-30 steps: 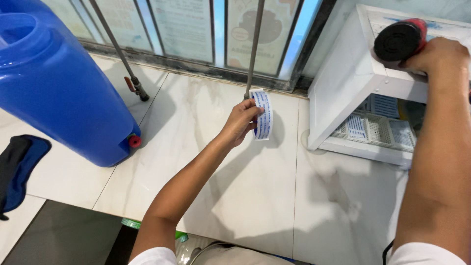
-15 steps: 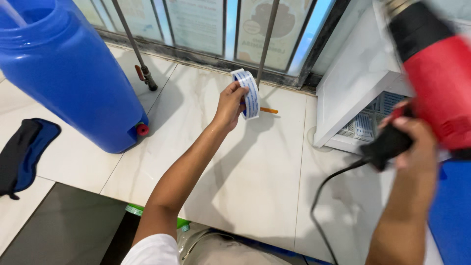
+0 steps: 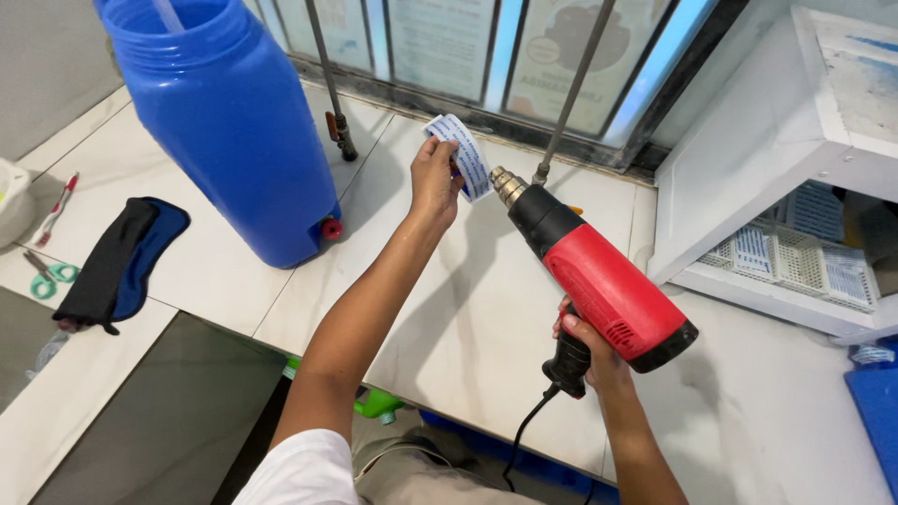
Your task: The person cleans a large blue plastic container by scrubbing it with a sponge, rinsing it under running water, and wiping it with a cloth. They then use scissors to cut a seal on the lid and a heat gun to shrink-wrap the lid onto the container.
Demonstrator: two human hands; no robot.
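My left hand (image 3: 435,178) is raised over the white counter (image 3: 468,309) and pinches a small white sleeve label with blue print (image 3: 465,152). My right hand (image 3: 587,351) grips the black handle of a red and black heat gun (image 3: 599,276). The gun's metal nozzle (image 3: 506,184) points up and to the left, right beside the label, almost touching it. A black cord (image 3: 524,430) hangs down from the handle.
A large blue plastic water container (image 3: 229,122) stands at the back left. A dark blue cloth (image 3: 122,262) and green-handled scissors (image 3: 42,276) lie at the left. A white shelf unit (image 3: 795,168) with small baskets stands at the right. Metal window bars (image 3: 571,89) run behind.
My right hand has taken the heat gun from the white shelf and swung it down in front of me, with its nozzle at the label. My left hand stayed raised with the label.
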